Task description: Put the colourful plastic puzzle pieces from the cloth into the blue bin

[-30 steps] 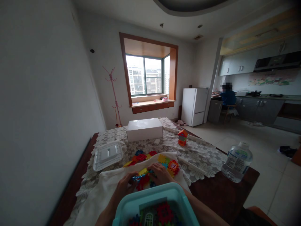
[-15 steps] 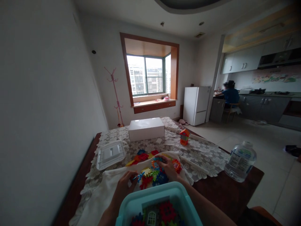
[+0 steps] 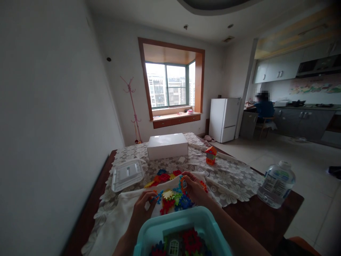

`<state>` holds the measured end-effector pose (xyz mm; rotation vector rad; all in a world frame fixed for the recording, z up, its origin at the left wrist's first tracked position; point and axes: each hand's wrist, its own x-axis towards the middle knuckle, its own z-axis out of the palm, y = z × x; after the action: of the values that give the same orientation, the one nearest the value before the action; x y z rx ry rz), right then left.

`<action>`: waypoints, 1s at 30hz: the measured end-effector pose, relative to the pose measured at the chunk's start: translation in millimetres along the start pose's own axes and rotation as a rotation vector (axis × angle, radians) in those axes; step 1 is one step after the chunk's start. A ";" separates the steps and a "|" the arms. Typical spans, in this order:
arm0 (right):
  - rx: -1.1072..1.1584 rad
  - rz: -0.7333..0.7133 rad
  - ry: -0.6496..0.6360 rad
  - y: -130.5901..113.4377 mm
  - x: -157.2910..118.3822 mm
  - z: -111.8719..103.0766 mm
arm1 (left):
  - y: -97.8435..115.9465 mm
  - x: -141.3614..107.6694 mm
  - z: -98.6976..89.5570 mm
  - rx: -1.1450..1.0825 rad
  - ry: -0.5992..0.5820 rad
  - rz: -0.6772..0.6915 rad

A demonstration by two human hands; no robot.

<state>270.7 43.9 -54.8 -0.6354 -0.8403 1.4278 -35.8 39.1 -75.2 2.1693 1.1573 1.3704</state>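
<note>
Fingers of my left hand are pinched on a small blue piece, with a bit of orange at the fingertips. My right hand grips an orange window piece that has blue beside it. Between the hands, a yellow piece, a red piece and a dark blue piece lie on white cloth. More toothed pieces, red among them, lie just beyond. A teal bin in front of me holds several pieces, including a red one.
A white box stands at the table's far side, a clear lid at left. A small orange block house and a large water bottle are at right. A person in blue sits in the kitchen.
My right hand has lifted the orange window piece and turned it upright. Orange now shows at my left fingertips. The whole view has shifted slightly.
</note>
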 end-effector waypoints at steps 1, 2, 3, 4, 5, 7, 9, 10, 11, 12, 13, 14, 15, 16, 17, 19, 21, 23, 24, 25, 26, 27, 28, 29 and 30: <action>0.006 -0.001 -0.056 -6.2 -4.0 -0.2 | -2.1 -0.5 0.1 -0.002 0.001 -0.007; 0.002 0.002 -0.124 -12.7 -8.3 -0.5 | -4.2 -1.2 0.2 -0.004 -0.001 -0.021; -0.009 0.015 -0.207 -18.7 -12.4 -1.0 | -6.2 -1.9 0.5 -0.006 -0.003 -0.042; -0.026 0.041 -0.313 -23.9 -15.8 -1.5 | -7.7 -2.6 0.9 -0.013 -0.003 -0.070; -0.048 0.076 -0.435 -27.6 -18.2 -1.9 | -8.6 -3.3 1.6 -0.027 -0.001 -0.105; -0.103 0.126 -0.668 -29.1 -19.0 -2.3 | -8.0 -3.9 3.0 -0.083 0.014 -0.186; -0.164 0.118 -0.784 -21.7 -15.3 -1.8 | -3.7 -2.5 3.1 -0.190 0.047 -0.283; -0.192 0.090 -0.767 -15.4 -12.5 -1.3 | -0.1 -0.7 2.1 -0.266 0.066 -0.337; -0.228 0.054 -0.705 -8.0 -9.4 -1.0 | 4.6 2.0 -0.2 -0.356 0.088 -0.394; -0.284 0.014 -0.618 -0.3 -6.5 -0.9 | 10.3 5.5 -3.7 -0.458 0.107 -0.451; -0.363 -0.027 -0.521 7.1 -3.8 -1.2 | 17.3 9.6 -8.7 -0.568 0.116 -0.504; -0.458 -0.065 -0.431 13.6 -1.6 -1.9 | 25.4 14.2 -14.9 -0.678 0.118 -0.547; -0.548 -0.106 -0.361 19.1 0.0 -3.0 | 34.8 18.7 -22.2 -0.789 0.091 -0.580; -0.639 -0.145 -0.320 23.5 1.0 -4.3 | 45.2 22.9 -30.1 -0.881 0.036 -0.586; -0.728 -0.178 -0.310 26.8 1.3 -5.8 | 56.6 26.3 -38.0 -0.936 -0.051 -0.569; -0.906 -0.208 -0.362 31.2 0.4 -8.1 | 80.8 29.8 -51.8 -0.960 -0.293 -0.497; -1.115 -0.195 -0.458 33.8 -1.5 -8.9 | 104.6 28.1 -60.1 -0.925 -0.541 -0.419; -1.269 -0.194 -0.515 35.0 -3.0 -8.3 | 125.0 22.0 -62.1 -0.785 -0.752 -0.385; -1.324 -0.211 -0.518 35.1 -3.4 -7.6 | 133.1 18.3 -61.1 -0.686 -0.808 -0.369; -1.365 -0.231 -0.507 34.9 -3.7 -6.9 | 139.5 14.7 -59.3 -0.586 -0.840 -0.359; -1.398 -0.245 -0.490 34.4 -3.7 -6.3 | 144.2 11.5 -57.1 -0.501 -0.848 -0.356; -1.424 -0.252 -0.470 33.6 -3.8 -5.9 | 147.2 9.4 -54.8 -0.431 -0.844 -0.355; -1.446 -0.252 -0.449 32.7 -3.8 -5.5 | 148.7 8.4 -52.8 -0.378 -0.829 -0.356; -1.464 -0.249 -0.430 31.8 -4.1 -5.4 | 148.8 8.7 -51.3 -0.339 -0.800 -0.351; -1.477 -0.249 -0.415 31.0 -4.5 -5.3 | 147.4 10.5 -50.3 -0.309 -0.757 -0.340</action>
<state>257.1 42.1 -83.4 -1.2437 -2.2325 0.4888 -9.1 -51.0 49.4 1.8764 0.8752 0.4603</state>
